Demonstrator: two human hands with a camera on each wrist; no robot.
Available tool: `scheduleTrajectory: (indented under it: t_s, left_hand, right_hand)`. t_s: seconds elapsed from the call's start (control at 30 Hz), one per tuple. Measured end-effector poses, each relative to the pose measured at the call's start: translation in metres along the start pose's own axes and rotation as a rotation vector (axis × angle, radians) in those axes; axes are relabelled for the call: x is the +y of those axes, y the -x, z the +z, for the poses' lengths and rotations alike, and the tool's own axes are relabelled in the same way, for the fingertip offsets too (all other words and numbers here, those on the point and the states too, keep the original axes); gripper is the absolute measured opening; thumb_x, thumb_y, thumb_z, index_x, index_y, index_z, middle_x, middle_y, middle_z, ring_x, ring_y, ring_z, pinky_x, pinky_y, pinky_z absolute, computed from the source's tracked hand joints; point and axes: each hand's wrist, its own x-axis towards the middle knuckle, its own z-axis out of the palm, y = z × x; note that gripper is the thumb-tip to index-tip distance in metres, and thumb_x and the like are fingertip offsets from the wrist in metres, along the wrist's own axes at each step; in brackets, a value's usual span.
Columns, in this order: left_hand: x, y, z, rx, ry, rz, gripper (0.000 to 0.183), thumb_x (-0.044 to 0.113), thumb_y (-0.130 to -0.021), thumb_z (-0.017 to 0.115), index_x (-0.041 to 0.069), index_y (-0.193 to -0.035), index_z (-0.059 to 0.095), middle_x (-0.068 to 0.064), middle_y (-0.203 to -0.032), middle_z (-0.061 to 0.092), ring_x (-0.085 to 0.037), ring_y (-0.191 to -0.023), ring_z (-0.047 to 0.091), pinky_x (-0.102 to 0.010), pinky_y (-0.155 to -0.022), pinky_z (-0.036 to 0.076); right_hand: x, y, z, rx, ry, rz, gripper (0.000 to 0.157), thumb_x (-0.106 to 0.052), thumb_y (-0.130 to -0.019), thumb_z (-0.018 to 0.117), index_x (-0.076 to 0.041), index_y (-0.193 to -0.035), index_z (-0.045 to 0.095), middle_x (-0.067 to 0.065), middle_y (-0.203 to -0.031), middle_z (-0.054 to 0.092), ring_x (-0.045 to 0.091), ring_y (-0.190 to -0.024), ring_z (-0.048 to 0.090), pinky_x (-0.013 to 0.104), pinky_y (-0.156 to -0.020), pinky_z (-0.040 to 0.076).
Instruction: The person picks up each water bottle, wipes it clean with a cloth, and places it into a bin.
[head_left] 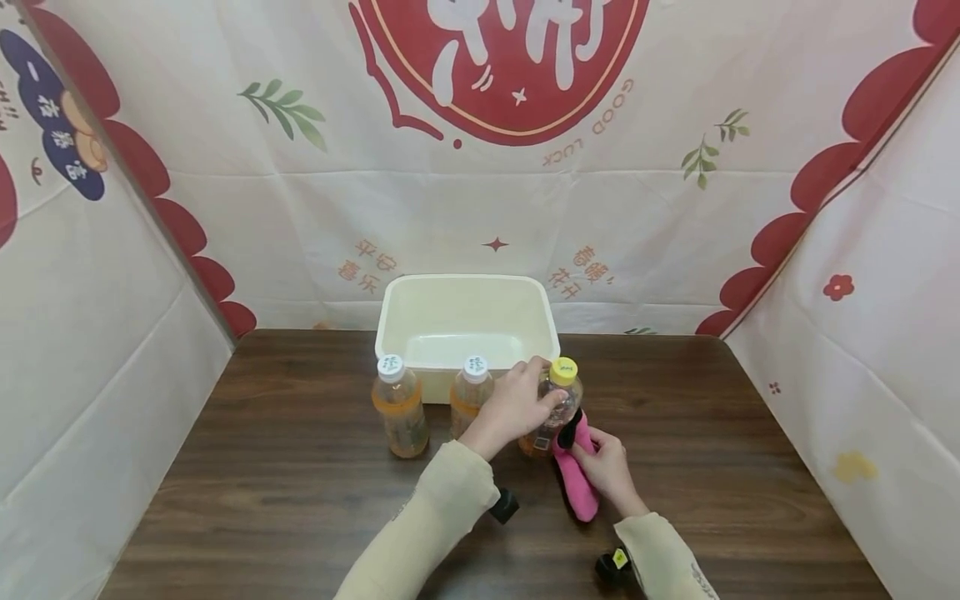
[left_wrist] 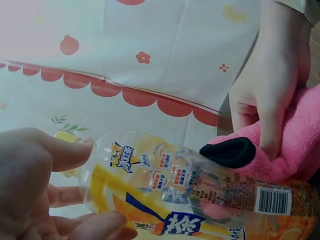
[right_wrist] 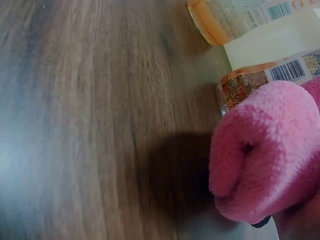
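My left hand [head_left: 517, 404] grips a clear plastic tea bottle [head_left: 546, 429] with a yellow cap [head_left: 564, 372] around its upper part. The bottle stands on the table, and its printed label faces the left wrist camera. My right hand [head_left: 606, 468] holds a folded pink fluffy cloth [head_left: 577, 483] with black parts against the bottle's right side. In the left wrist view the right fingers [left_wrist: 272, 127] press into the pink cloth [left_wrist: 305, 125] beside the lower label. The cloth's folded end [right_wrist: 270, 145] covers part of the bottle in the right wrist view.
Two white-capped bottles, one at left [head_left: 405, 421] and one in the middle [head_left: 467, 400], stand before a cream plastic bin [head_left: 397, 292]. The bin sits at the back of the dark wooden table [head_left: 300, 467], by a printed cloth backdrop [head_left: 300, 225].
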Motion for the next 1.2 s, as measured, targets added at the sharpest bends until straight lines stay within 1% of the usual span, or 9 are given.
scheduleTrajectory:
  t_s: [0.17, 0.27, 0.33, 0.53, 0.67, 0.8, 0.97, 1.07, 1.2]
  left_hand:
    - [0.000, 0.002, -0.002, 0.002, -0.035, 0.001, 0.050, 0.040, -0.089, 0.053, 0.011, -0.129, 0.043, -0.009, -0.115, 0.055, -0.020, -0.101, 0.057, -0.034, -0.081, 0.050]
    - [0.002, 0.003, -0.002, 0.002, -0.031, 0.003, 0.050, 0.039, -0.090, 0.052, 0.010, -0.130, 0.042, -0.009, -0.115, 0.055, -0.020, -0.101, 0.056, -0.034, -0.082, 0.049]
    - [0.004, 0.003, -0.001, 0.007, -0.031, 0.002, 0.050, 0.038, -0.091, 0.052, 0.009, -0.131, 0.041, -0.009, -0.114, 0.055, -0.020, -0.100, 0.057, -0.033, -0.081, 0.049]
    - [0.004, 0.004, 0.002, 0.045, -0.011, -0.001, 0.050, 0.033, -0.090, 0.052, 0.007, -0.131, 0.041, -0.010, -0.113, 0.056, -0.020, -0.099, 0.057, -0.032, -0.082, 0.049]
    - [0.003, 0.004, 0.002, 0.061, 0.002, -0.006, 0.050, 0.032, -0.089, 0.053, 0.006, -0.130, 0.042, -0.010, -0.112, 0.056, -0.019, -0.095, 0.058, -0.031, -0.080, 0.050]
    - [0.004, 0.004, 0.003, 0.056, 0.016, -0.018, 0.056, 0.044, -0.088, 0.052, 0.008, -0.130, 0.042, -0.009, -0.112, 0.055, -0.018, -0.094, 0.057, -0.032, -0.078, 0.051]
    - [0.006, 0.004, 0.006, 0.076, -0.013, -0.028, 0.075, 0.065, -0.077, 0.053, 0.010, -0.128, 0.043, -0.007, -0.108, 0.053, -0.016, -0.087, 0.055, -0.029, -0.072, 0.051]
    - [0.007, 0.003, 0.007, 0.094, -0.049, -0.018, 0.074, 0.063, -0.075, 0.057, 0.011, -0.126, 0.044, -0.007, -0.108, 0.048, -0.015, -0.082, 0.053, -0.026, -0.069, 0.051]
    - [0.007, 0.002, 0.006, 0.085, -0.076, -0.012, 0.072, 0.056, -0.076, 0.062, 0.011, -0.128, 0.044, -0.007, -0.110, 0.043, -0.014, -0.086, 0.050, -0.025, -0.073, 0.051]
  right_hand:
    - [-0.001, 0.001, 0.002, -0.003, 0.020, 0.023, 0.012, -0.008, -0.077, 0.070, 0.000, -0.086, 0.068, 0.013, -0.073, 0.066, 0.003, -0.056, 0.050, 0.021, -0.051, 0.043]
    - [-0.001, 0.003, -0.003, 0.012, 0.042, 0.020, 0.013, -0.009, -0.077, 0.070, -0.001, -0.086, 0.068, 0.012, -0.073, 0.067, 0.003, -0.057, 0.050, 0.021, -0.051, 0.043]
    - [-0.001, 0.003, -0.007, 0.036, 0.065, 0.003, 0.014, -0.010, -0.076, 0.071, -0.002, -0.087, 0.069, 0.011, -0.074, 0.067, 0.003, -0.058, 0.051, 0.021, -0.052, 0.043]
    - [-0.006, 0.004, -0.023, 0.171, 0.113, -0.062, 0.015, -0.009, -0.073, 0.074, -0.004, -0.086, 0.070, 0.011, -0.075, 0.068, 0.001, -0.060, 0.051, 0.017, -0.053, 0.041]
    - [-0.010, 0.005, -0.033, 0.195, 0.087, -0.064, 0.015, -0.009, -0.074, 0.073, -0.004, -0.088, 0.070, 0.012, -0.078, 0.068, -0.001, -0.060, 0.051, 0.014, -0.053, 0.041]
    - [-0.012, 0.006, -0.038, 0.191, 0.071, -0.049, 0.017, -0.010, -0.076, 0.072, -0.004, -0.091, 0.070, 0.013, -0.080, 0.068, 0.000, -0.061, 0.051, 0.015, -0.053, 0.043]
    - [-0.015, 0.005, -0.039, 0.209, 0.063, -0.067, 0.019, -0.008, -0.075, 0.072, -0.002, -0.093, 0.070, 0.015, -0.080, 0.068, -0.001, -0.059, 0.051, 0.014, -0.052, 0.042]
    - [-0.018, 0.004, -0.039, 0.216, 0.050, -0.081, 0.019, -0.008, -0.075, 0.072, -0.001, -0.093, 0.069, 0.016, -0.079, 0.067, -0.002, -0.058, 0.051, 0.013, -0.051, 0.041]
    - [-0.022, 0.004, -0.041, 0.223, 0.026, -0.086, 0.018, -0.007, -0.074, 0.072, 0.000, -0.090, 0.069, 0.017, -0.076, 0.067, -0.002, -0.057, 0.050, 0.013, -0.050, 0.041]
